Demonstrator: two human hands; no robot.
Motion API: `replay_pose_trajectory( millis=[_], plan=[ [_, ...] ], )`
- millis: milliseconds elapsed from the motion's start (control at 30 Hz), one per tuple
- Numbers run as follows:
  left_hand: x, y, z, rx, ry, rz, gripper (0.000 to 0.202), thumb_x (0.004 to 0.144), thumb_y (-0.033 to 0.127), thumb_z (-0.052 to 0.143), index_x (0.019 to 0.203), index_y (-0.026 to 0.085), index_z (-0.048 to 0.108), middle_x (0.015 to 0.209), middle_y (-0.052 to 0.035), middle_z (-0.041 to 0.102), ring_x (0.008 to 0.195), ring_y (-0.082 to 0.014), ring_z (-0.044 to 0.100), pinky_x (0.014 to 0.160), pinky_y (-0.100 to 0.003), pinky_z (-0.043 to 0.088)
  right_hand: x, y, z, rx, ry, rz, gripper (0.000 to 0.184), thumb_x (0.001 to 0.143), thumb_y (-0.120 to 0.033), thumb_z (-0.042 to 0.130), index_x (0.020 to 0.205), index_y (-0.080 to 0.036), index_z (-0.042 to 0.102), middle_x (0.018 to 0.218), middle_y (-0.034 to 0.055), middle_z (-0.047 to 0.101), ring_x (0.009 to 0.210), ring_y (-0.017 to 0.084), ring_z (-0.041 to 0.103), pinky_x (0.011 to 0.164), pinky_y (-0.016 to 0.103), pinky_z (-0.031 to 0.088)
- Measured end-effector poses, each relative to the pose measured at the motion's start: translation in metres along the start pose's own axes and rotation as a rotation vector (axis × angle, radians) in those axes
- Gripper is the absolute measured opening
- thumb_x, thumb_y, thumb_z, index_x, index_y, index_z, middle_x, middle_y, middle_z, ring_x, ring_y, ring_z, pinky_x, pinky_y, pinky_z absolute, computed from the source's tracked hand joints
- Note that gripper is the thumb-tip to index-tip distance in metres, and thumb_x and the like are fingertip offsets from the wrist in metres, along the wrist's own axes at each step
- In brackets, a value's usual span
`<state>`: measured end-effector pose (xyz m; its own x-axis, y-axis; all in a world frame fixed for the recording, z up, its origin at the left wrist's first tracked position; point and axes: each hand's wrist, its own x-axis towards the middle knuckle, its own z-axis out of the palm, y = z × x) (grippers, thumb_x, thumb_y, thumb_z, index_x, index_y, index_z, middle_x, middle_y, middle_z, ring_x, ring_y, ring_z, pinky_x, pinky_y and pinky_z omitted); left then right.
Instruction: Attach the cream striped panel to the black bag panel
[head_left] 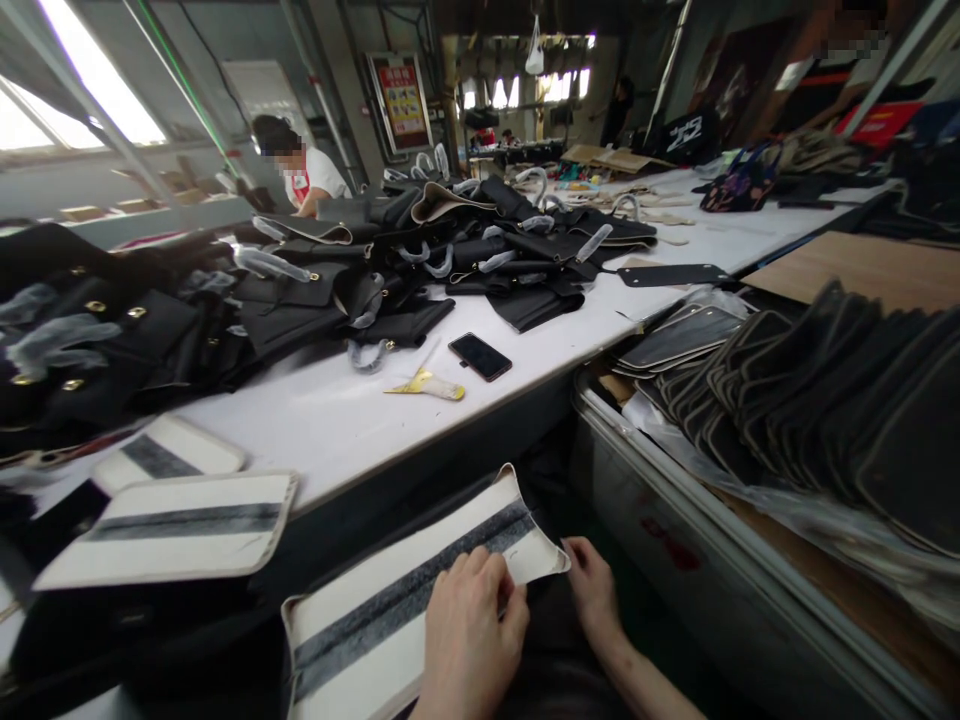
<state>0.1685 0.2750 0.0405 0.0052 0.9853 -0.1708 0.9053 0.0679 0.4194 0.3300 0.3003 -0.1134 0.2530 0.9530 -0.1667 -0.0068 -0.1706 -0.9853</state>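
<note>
A white panel with a dark grey stripe and a raised rim point(390, 600) lies slantwise in front of me, over my lap. My left hand point(474, 630) is closed with bent fingers on its near edge, thumb against the forefinger. At the panel's right corner, my right hand point(592, 590) pinches the tip between thumb and fingers. Left of it, two similar striped panels point(169, 560) overlap at the table edge, above dark material. What lies under the left fingers is hidden.
Black bag pieces with plastic-wrapped handles point(420, 250) are heaped on the white table point(330, 430). Yellow-handled snips point(427, 385) and a phone point(481, 357) lie there. On my right, a bin point(645, 500) holds stacked black panels point(825, 390). Another person point(319, 175) is across the table.
</note>
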Motion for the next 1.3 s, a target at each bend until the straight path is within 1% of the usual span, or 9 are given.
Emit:
replay_pose_trajectory(
  millis=[67, 100, 200, 300, 500, 967, 1033, 1167, 1300],
  plan=[
    [-0.001, -0.001, 0.001, 0.001, 0.008, 0.001, 0.015, 0.087, 0.019, 0.051, 0.073, 0.020, 0.057, 0.084, -0.0020, 0.062, 0.085, -0.0209, 0.057, 0.073, -0.034, 0.034, -0.024, -0.016, -0.023, -0.105, -0.025, -0.176, 0.012, 0.083, -0.030, 0.069, 0.084, -0.018, 0.072, 0.083, 0.0042, 0.070, 0.077, 0.020, 0.067, 0.071, 0.027, 0.055],
    [-0.002, -0.001, 0.001, 0.003, 0.013, 0.002, 0.014, 0.087, 0.020, 0.052, 0.073, 0.020, 0.058, 0.084, -0.0021, 0.062, 0.085, -0.0208, 0.057, 0.073, -0.034, 0.034, -0.037, -0.026, -0.033, -0.221, -0.087, -0.424, 0.014, 0.086, -0.023, 0.063, 0.095, -0.020, 0.073, 0.095, 0.0059, 0.071, 0.088, 0.021, 0.068, 0.078, 0.027, 0.056],
    [-0.003, -0.003, 0.002, 0.002, 0.033, 0.014, 0.014, 0.086, 0.019, 0.051, 0.074, 0.020, 0.058, 0.085, -0.0022, 0.062, 0.085, -0.0207, 0.056, 0.072, -0.034, 0.033, -0.065, -0.053, -0.044, -0.510, -0.243, -1.008, 0.046, 0.084, -0.006, 0.053, 0.127, -0.020, 0.063, 0.116, 0.0084, 0.069, 0.107, 0.024, 0.067, 0.090, 0.030, 0.057],
    [-0.004, -0.004, 0.003, -0.014, 0.053, 0.033, 0.016, 0.087, 0.017, 0.049, 0.074, 0.020, 0.058, 0.083, -0.0020, 0.062, 0.084, -0.0208, 0.056, 0.072, -0.034, 0.033, -0.070, -0.070, -0.033, -0.690, -0.276, -1.224, 0.060, 0.081, -0.004, 0.052, 0.140, -0.013, 0.050, 0.123, 0.0118, 0.067, 0.119, 0.028, 0.060, 0.095, 0.037, 0.056],
    [-0.007, -0.005, 0.005, -0.038, 0.080, 0.049, 0.016, 0.088, 0.018, 0.048, 0.075, 0.021, 0.058, 0.084, -0.0019, 0.062, 0.084, -0.0208, 0.055, 0.072, -0.034, 0.033, -0.064, -0.074, -0.013, -0.842, -0.192, -1.293, 0.069, 0.080, -0.002, 0.046, 0.148, -0.008, 0.037, 0.125, 0.0142, 0.065, 0.124, 0.030, 0.056, 0.094, 0.041, 0.056],
    [-0.015, -0.010, 0.012, -0.086, 0.079, 0.052, 0.013, 0.090, 0.019, 0.049, 0.080, 0.021, 0.058, 0.088, -0.0034, 0.061, 0.087, -0.0237, 0.052, 0.078, -0.038, 0.035, -0.065, -0.072, -0.006, -0.958, -0.208, -1.275, 0.068, 0.082, -0.007, 0.048, 0.149, -0.008, 0.036, 0.127, 0.0154, 0.063, 0.125, 0.030, 0.054, 0.100, 0.043, 0.048],
    [-0.020, -0.013, 0.012, -0.112, 0.064, 0.067, 0.010, 0.085, 0.014, 0.052, 0.087, 0.021, 0.059, 0.094, -0.0034, 0.061, 0.091, -0.0245, 0.051, 0.080, -0.039, 0.036, -0.065, -0.070, -0.007, -0.974, -0.217, -1.274, 0.066, 0.084, -0.009, 0.049, 0.149, -0.009, 0.037, 0.127, 0.0152, 0.063, 0.123, 0.031, 0.055, 0.100, 0.044, 0.048],
    [-0.035, -0.023, 0.004, -0.210, 0.109, 0.042, 0.033, 0.084, 0.007, 0.054, 0.114, 0.021, 0.054, 0.103, -0.0037, 0.061, 0.094, -0.0232, 0.052, 0.083, -0.038, 0.038, -0.064, -0.068, -0.007, -0.985, -0.237, -1.256, 0.065, 0.087, -0.016, 0.055, 0.149, -0.009, 0.037, 0.129, 0.0161, 0.061, 0.122, 0.033, 0.054, 0.100, 0.045, 0.046],
    [-0.052, -0.040, -0.004, -0.193, 0.100, 0.007, 0.012, 0.087, 0.013, 0.058, 0.093, 0.023, 0.058, 0.097, -0.0011, 0.062, 0.094, -0.0246, 0.051, 0.081, -0.039, 0.038, -0.064, -0.068, -0.004, -0.969, -0.254, -1.239, 0.064, 0.089, -0.016, 0.054, 0.150, -0.010, 0.035, 0.129, 0.0161, 0.060, 0.123, 0.033, 0.053, 0.101, 0.045, 0.044]
  ],
)
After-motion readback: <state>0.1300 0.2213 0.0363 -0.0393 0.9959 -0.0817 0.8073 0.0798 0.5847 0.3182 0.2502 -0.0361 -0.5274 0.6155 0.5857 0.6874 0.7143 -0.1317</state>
